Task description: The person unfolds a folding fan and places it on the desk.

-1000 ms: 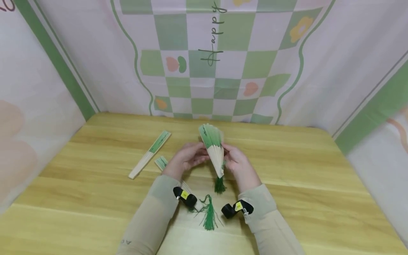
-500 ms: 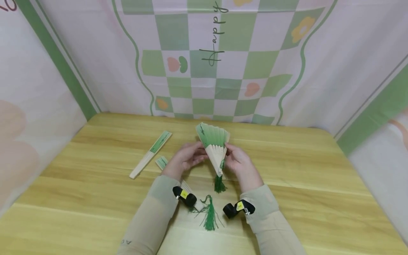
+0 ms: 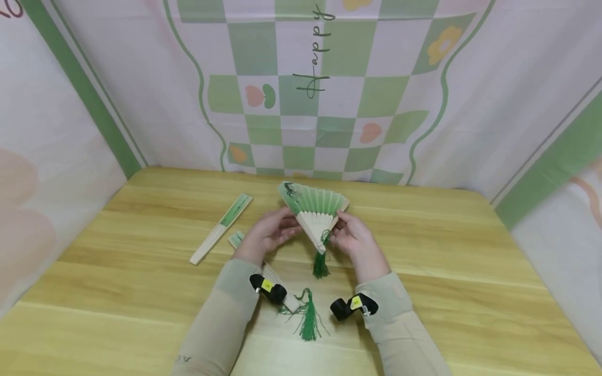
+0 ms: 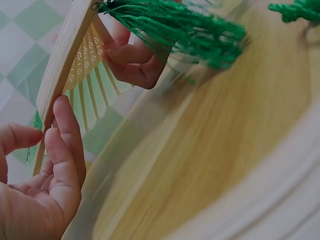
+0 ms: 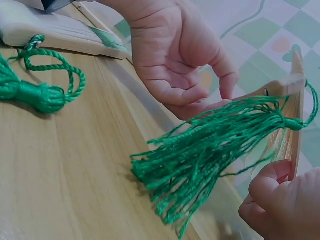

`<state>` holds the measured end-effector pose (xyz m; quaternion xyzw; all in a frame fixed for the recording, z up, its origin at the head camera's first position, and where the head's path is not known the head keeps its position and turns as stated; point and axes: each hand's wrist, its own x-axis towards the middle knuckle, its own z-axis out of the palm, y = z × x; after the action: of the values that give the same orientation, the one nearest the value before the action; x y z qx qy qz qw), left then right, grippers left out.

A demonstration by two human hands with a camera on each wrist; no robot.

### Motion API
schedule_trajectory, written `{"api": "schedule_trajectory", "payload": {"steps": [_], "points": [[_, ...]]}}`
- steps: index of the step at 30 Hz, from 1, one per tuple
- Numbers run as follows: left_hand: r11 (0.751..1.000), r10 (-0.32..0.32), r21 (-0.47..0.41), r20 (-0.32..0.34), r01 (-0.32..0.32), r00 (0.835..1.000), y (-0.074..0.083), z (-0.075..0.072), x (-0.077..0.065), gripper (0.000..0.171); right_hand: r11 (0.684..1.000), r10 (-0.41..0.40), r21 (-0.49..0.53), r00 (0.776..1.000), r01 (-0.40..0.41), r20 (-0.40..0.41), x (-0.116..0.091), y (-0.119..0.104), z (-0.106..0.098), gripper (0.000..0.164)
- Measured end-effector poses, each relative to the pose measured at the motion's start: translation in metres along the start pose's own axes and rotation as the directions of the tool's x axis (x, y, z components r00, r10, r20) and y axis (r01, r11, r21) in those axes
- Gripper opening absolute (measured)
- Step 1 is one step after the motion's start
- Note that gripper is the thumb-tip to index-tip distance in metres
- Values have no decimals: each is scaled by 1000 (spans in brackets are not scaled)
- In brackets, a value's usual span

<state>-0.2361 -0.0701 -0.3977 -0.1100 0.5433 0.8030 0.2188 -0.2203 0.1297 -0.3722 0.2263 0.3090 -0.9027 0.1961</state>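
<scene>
A green paper folding fan [image 3: 312, 204] with pale wooden ribs is held above the table, spread about a third open. My left hand [image 3: 286, 228] pinches its left guard stick [image 4: 60, 65], with the fingers curled against the wood. Gripping the right guard is my right hand [image 3: 339, 230], whose curled fingers [image 5: 272, 192] show in the right wrist view. A green tassel [image 3: 321, 266] hangs from the fan's pivot, seen close up as the tassel [image 5: 210, 150] and the tassel [image 4: 175, 25] in the wrist views.
A closed fan [image 3: 221, 228] lies on the wooden table [image 3: 447, 250] to the left. A second closed fan [image 3: 238, 239] lies partly under my left forearm, its tassel [image 3: 308, 316] between my wrists. Patterned cloth walls [image 3: 305, 89] enclose the table on three sides.
The fan has spread wider over the last second, its left edge swinging left and its right edge going right as my hands move apart.
</scene>
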Motion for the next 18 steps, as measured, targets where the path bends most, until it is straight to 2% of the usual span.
{"api": "schedule_trajectory", "payload": {"steps": [8, 15, 18], "points": [[997, -9, -77, 30, 11, 1000, -1, -2, 2, 12, 999, -5, 41, 1000, 5, -14, 2, -3, -3, 19], [991, 2, -131, -36, -7, 999, -1, -3, 5, 10, 997, -50, 51, 999, 50, 1, 4, -6, -7, 15], [983, 9, -186, -29, -14, 1000, 0, -3, 4, 8, 997, -55, 56, 998, 55, -9, 3, -6, -8, 13]]}}
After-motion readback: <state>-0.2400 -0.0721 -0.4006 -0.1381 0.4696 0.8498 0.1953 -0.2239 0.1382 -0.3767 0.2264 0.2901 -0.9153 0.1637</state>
